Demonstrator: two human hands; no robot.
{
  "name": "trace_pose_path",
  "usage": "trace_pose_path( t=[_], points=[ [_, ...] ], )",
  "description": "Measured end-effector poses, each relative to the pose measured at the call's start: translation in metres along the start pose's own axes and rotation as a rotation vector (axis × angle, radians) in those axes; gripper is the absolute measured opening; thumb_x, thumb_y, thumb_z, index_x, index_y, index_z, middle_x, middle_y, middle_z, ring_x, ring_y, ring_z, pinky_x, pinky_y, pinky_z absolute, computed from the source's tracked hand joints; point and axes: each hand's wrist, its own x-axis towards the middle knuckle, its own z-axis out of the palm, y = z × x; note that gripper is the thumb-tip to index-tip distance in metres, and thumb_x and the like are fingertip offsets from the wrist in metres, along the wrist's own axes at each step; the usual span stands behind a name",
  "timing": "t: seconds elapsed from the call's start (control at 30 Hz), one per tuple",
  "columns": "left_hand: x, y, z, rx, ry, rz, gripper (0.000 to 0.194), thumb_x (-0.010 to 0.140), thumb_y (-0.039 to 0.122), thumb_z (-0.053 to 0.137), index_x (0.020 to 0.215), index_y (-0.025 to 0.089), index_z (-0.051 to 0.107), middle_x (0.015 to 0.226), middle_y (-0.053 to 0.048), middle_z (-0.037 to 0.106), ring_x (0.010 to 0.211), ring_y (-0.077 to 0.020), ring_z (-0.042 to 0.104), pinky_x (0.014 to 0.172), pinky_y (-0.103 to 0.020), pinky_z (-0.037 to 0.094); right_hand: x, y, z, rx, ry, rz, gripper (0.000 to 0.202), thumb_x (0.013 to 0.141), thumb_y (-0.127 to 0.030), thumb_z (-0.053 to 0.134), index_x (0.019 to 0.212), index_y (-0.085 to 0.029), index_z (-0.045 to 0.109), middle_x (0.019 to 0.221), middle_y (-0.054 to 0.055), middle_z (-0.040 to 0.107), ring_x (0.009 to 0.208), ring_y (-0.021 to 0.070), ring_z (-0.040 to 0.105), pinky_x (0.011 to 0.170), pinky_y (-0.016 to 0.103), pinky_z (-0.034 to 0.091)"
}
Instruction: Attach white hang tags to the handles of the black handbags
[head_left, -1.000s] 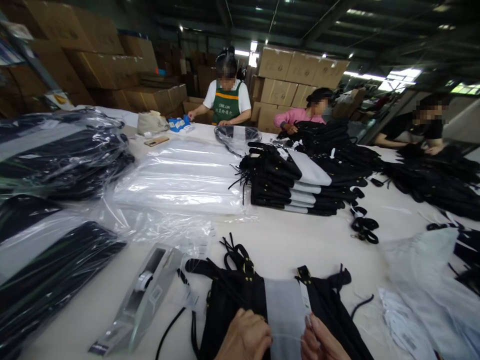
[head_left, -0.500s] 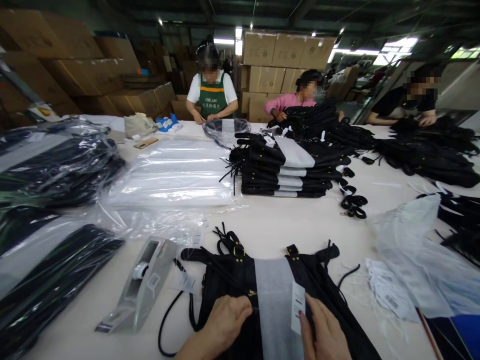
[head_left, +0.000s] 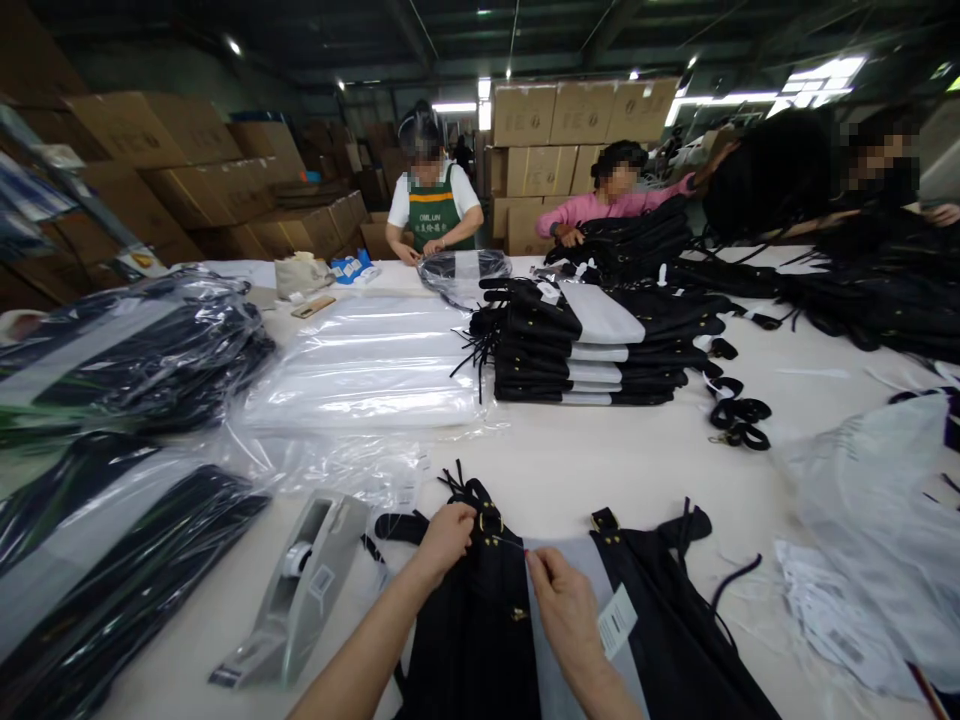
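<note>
The left hand (head_left: 448, 537) pinches the top edge of the black garment (head_left: 480, 640) by its gold fitting, while the right hand (head_left: 564, 600) grips a thin thread there, a white tag (head_left: 616, 620) hanging just beside it; the garment lies flat at the near edge of the table (head_left: 600, 470). It seems partly prepared, not yet bagged: one tape dispenser (head_left: 300, 590) waits at its left. One stack of folded garments (head_left: 592, 350) and one pile of clear bags (head_left: 367, 365) occupy the table's middle, with three people working along the far edge.

A dim warehouse with a dark roof (head_left: 465, 30) and strip lights (head_left: 454, 106). Stacked cardboard boxes (head_left: 581, 112) line the back; daylight enters through a window (head_left: 821, 72) at right.
</note>
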Motion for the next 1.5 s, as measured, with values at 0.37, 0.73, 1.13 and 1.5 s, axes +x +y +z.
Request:
trace_pose_path(
  t=[0.37,0.73,1.13,1.5],
  points=[
    [0.020,0.003,-0.004,0.020,-0.261,0.099,0.023,0.064,0.012,0.047,0.077,0.014,0.065,0.044,0.007,0.039,0.037,-0.0053,0.028,0.037,-0.018,0.024,0.039,-0.022,0.035,0.031,-0.067,0.065,0.029,0.082,-0.033,0.035,0.059,-0.022,0.050,0.056,0.002,0.059,0.055,0.0166,0.054,0.051,0.025,0.031],
    [0.006,-0.012,-0.014,0.215,-0.056,0.291,0.020,0.072,0.017,0.044,0.072,0.019,0.064,0.073,-0.001,0.061,0.073,-0.0156,0.055,0.071,-0.027,0.039,0.025,-0.008,-0.005,0.031,-0.320,-0.167,0.032,0.067,-0.021,0.056,0.099,-0.022,0.058,0.087,0.003,0.067,0.086,0.0216,0.059,0.078,0.035,0.041],
    [-0.009,-0.002,-0.003,-0.105,-0.014,0.484,0.012,0.068,0.021,0.049,0.060,0.017,0.057,0.071,-0.001,0.061,0.060,-0.0110,0.055,0.057,-0.022,0.042,0.005,0.057,0.003,0.015,-0.171,-0.318,0.040,0.070,-0.021,0.055,0.110,-0.016,0.053,0.122,0.014,0.049,0.115,0.0247,0.044,0.097,0.043,0.038],
    [-0.011,-0.004,0.017,-0.097,-0.080,0.357,0.011,0.069,0.024,0.051,0.061,0.016,0.054,0.049,0.006,0.047,0.046,-0.0083,0.045,0.048,-0.019,0.034,0.011,0.040,0.013,-0.143,0.022,-0.422,0.020,0.082,-0.024,0.046,0.094,-0.022,0.062,0.095,0.007,0.063,0.088,0.0193,0.057,0.079,0.034,0.046]
  ],
)
